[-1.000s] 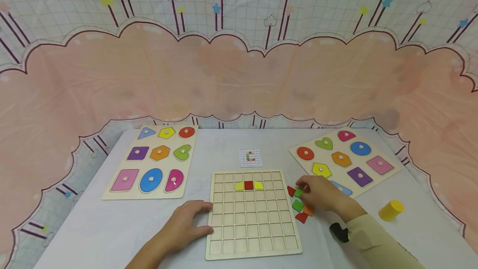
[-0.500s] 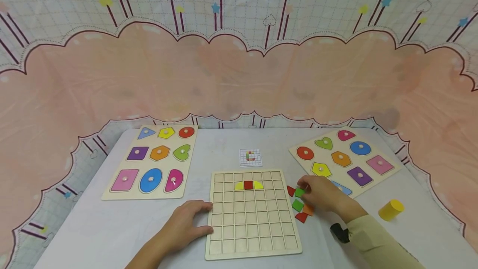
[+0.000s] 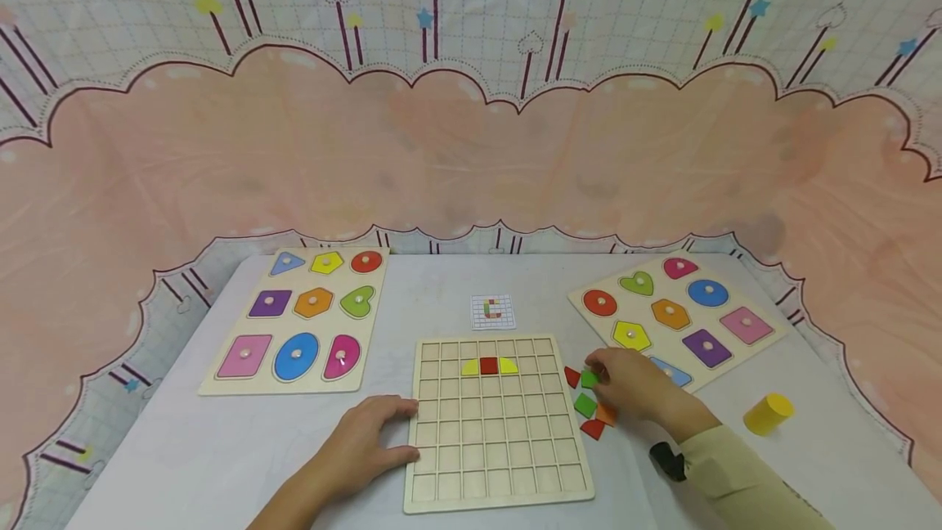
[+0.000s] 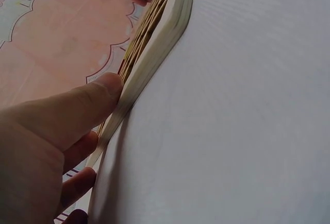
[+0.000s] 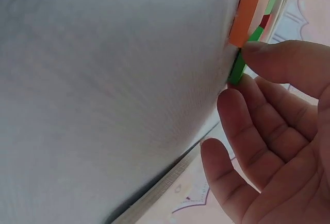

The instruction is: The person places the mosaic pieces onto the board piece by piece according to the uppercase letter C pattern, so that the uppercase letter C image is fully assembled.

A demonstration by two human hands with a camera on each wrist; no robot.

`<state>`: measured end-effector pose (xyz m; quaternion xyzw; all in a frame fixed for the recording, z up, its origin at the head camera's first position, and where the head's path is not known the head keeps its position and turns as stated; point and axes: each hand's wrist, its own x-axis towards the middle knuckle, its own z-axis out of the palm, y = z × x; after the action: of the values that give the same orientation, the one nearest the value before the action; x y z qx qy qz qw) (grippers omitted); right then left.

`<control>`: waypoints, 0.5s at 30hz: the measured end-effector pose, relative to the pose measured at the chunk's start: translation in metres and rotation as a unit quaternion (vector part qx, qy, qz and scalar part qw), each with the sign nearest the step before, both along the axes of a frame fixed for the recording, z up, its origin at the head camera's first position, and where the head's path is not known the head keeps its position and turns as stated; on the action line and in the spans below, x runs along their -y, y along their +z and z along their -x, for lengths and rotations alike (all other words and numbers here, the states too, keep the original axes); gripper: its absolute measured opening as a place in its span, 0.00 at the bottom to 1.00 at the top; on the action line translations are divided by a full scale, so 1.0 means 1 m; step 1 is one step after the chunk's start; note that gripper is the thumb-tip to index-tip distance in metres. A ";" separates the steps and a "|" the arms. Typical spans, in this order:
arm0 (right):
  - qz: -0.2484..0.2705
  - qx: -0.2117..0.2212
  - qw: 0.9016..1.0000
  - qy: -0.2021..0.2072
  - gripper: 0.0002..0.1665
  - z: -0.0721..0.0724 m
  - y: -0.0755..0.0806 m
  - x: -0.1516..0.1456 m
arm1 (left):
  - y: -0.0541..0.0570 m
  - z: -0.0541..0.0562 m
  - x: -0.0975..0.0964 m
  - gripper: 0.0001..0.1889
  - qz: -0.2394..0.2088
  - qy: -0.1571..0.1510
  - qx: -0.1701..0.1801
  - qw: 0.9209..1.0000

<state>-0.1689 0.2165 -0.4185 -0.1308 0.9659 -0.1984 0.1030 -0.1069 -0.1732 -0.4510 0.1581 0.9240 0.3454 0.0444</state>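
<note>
My left hand (image 3: pixel 359 444) rests at the left edge of the wooden grid board (image 3: pixel 499 458), thumb and fingertips touching its side. In the left wrist view the thumb (image 4: pixel 77 108) lies against the rim. Beside the board's right edge, my right hand (image 3: pixel 634 383) pinches a green square tile (image 3: pixel 589 379), seen edge-on as a green tile (image 5: pixel 238 68) between thumb and fingers in the right wrist view. Around it lie another green tile (image 3: pixel 585 406), an orange tile (image 3: pixel 607 415), a red tile (image 3: pixel 571 377) and a red quarter-round tile (image 3: pixel 592 428).
On the board a red square (image 3: pixel 489 366) sits between two yellow quarter-rounds (image 3: pixel 509 366). A pattern card (image 3: pixel 493 312) lies behind it. Shape puzzle boards stand at left (image 3: pixel 294 321) and right (image 3: pixel 680 317). A yellow cylinder (image 3: pixel 769 415) is at far right.
The right hand has barely shifted, staying at the green tile. The left hand keeps its place at the board's edge.
</note>
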 end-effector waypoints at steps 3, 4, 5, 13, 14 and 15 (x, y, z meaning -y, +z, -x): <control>0.000 0.000 1.000 -0.003 0.21 -0.001 0.001 0.000 | 0.000 0.000 0.000 0.25 -0.001 0.001 0.000 1.000; 0.001 0.000 1.000 -0.006 0.21 -0.001 0.002 0.000 | 0.000 -0.001 0.000 0.25 -0.001 0.002 0.000 1.000; 0.003 0.001 1.000 -0.009 0.21 -0.002 0.003 0.000 | 0.001 -0.001 0.000 0.25 -0.001 0.002 0.001 1.000; 0.021 -0.013 1.000 -0.005 0.20 -0.006 0.013 0.011 | 0.001 -0.001 -0.001 0.25 -0.002 0.006 0.007 1.000; 0.024 -0.013 1.000 -0.002 0.20 -0.007 0.015 0.013 | 0.001 -0.001 -0.001 0.25 -0.003 0.007 0.008 1.000; 0.026 -0.013 1.000 0.001 0.19 -0.007 0.016 0.015 | 0.002 -0.001 -0.001 0.25 -0.003 0.007 0.007 1.000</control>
<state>-0.1618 0.2011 -0.4030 -0.1373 0.9614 -0.2220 0.0874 -0.1062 -0.1725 -0.4494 0.1495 0.9238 0.3492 0.0486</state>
